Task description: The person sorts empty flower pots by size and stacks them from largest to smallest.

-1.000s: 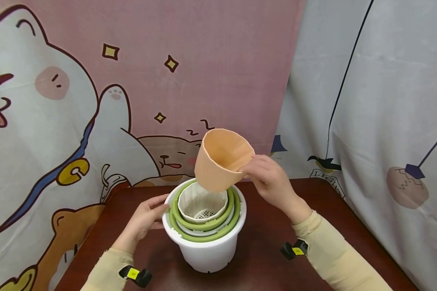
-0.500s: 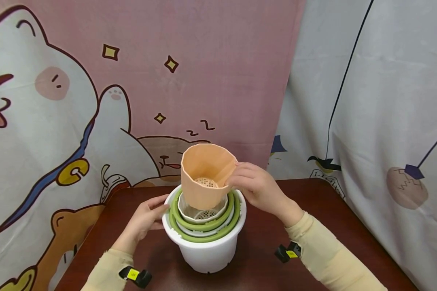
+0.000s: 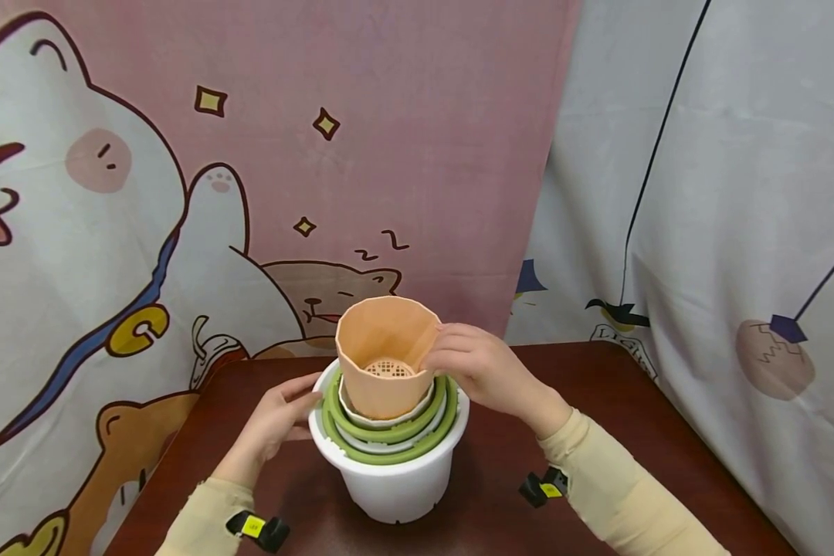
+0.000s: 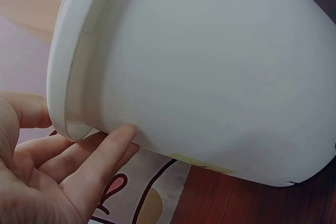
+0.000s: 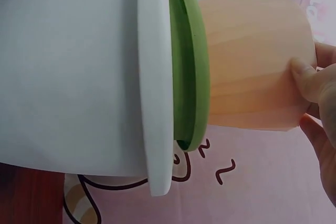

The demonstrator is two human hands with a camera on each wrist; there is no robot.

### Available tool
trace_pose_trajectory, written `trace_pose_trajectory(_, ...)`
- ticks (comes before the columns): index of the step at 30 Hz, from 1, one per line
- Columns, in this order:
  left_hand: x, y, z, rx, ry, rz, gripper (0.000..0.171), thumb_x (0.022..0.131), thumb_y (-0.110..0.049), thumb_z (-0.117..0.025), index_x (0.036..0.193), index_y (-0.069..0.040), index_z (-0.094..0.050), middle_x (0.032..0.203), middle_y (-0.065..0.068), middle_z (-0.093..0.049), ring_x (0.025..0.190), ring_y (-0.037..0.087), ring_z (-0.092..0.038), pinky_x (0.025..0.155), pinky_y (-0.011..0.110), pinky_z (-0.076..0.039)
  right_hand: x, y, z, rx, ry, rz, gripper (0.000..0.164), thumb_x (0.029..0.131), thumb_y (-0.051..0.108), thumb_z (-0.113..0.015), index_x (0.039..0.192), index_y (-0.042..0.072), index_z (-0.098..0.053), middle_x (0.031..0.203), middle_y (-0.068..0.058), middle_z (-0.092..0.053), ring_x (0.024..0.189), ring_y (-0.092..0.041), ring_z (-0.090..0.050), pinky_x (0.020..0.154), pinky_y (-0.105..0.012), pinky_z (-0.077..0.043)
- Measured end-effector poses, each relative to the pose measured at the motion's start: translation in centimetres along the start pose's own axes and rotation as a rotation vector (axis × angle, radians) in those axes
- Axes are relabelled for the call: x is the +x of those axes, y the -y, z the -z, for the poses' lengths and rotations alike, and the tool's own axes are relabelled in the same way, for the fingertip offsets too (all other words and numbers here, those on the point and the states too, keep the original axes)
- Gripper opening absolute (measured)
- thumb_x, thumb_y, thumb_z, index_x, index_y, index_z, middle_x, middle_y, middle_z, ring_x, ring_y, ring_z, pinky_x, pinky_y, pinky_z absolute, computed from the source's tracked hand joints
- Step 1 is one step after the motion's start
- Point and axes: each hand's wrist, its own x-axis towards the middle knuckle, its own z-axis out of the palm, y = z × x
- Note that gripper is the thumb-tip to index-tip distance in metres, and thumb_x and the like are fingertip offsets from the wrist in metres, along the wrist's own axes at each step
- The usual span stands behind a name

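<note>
My right hand (image 3: 483, 369) pinches the rim of a peach-orange plastic flower pot (image 3: 374, 394), whose floor is perforated. The lower part of this pot sits inside a white faceted pot (image 3: 368, 422), of which only the rim shows. Around that are green-rimmed pots (image 3: 389, 457), nested in a large white flower pot (image 3: 398, 490). At the left side, my left hand (image 3: 278, 417) grips the large pot's rim. In the left wrist view the rim (image 4: 59, 77) lies between thumb and fingers. The right wrist view shows the orange pot (image 5: 257, 61) standing out beyond the green rim (image 5: 199, 72).
The nested pots stand on a dark red-brown table (image 3: 528, 479). Behind it hangs a pink cloth (image 3: 417, 154) with cartoon animals, and a pale curtain (image 3: 730, 232) is on the right. Each wrist wears a small black camera (image 3: 544, 488).
The right hand has lowered the orange pot, moving it left and bringing it upright, into the white faceted pot. The left hand has stayed on the large pot's rim.
</note>
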Motion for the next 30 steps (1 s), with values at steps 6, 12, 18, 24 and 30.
trace_pose_trajectory(6,0.0,0.1,0.1,0.002,0.000,-0.001,0.047,0.097,-0.017,-0.062,0.141,-0.002,-0.052,0.125,0.022,-0.062,0.088,0.028,-0.070,0.070,0.045,-0.061,-0.2,-0.2,-0.7,-0.005,0.011,0.026,0.023,0.084,-0.008,-0.069,0.100,0.008,-0.075,0.099,0.001,-0.070,0.102,-0.023,-0.062,0.103,-0.038,-0.046)
trace_pose_trajectory(12,0.1,0.2,0.1,0.000,0.003,-0.002,0.047,0.098,-0.017,-0.061,0.142,-0.002,-0.052,0.126,0.022,-0.061,0.088,0.028,-0.070,0.070,0.046,-0.060,-0.4,-0.3,-1.4,-0.018,0.032,0.029,0.027,0.082,-0.010,-0.069,0.099,0.009,-0.075,0.099,0.001,-0.069,0.103,-0.020,-0.061,0.102,-0.035,-0.047)
trace_pose_trajectory(18,0.0,0.2,0.0,-0.005,0.006,-0.005,0.048,0.098,-0.017,-0.061,0.142,-0.002,-0.052,0.124,0.022,-0.062,0.088,0.028,-0.070,0.070,0.046,-0.060,-0.7,-0.4,-2.2,-0.021,0.057,0.024,0.028,0.082,-0.013,-0.067,0.099,0.009,-0.075,0.099,0.002,-0.070,0.103,-0.020,-0.061,0.103,-0.033,-0.045)
trace_pose_trajectory(24,0.1,0.2,0.0,-0.006,0.005,-0.005,0.048,0.098,-0.017,-0.061,0.142,-0.002,-0.052,0.125,0.022,-0.062,0.088,0.029,-0.070,0.070,0.046,-0.060,-0.8,-0.4,-2.8,-0.057,0.100,0.034,0.026,0.083,-0.009,-0.070,0.099,0.011,-0.076,0.098,0.004,-0.070,0.103,-0.018,-0.061,0.100,-0.030,-0.047)
trace_pose_trajectory(30,0.0,0.2,0.0,-0.005,0.003,-0.004,0.048,0.098,-0.017,-0.061,0.142,-0.002,-0.052,0.126,0.023,-0.061,0.087,0.029,-0.071,0.070,0.046,-0.060,-0.9,-0.3,-2.7,-0.067,0.110,0.034,0.028,0.082,-0.009,-0.072,0.100,0.012,-0.076,0.098,0.004,-0.071,0.104,-0.018,-0.061,0.101,-0.031,-0.047)
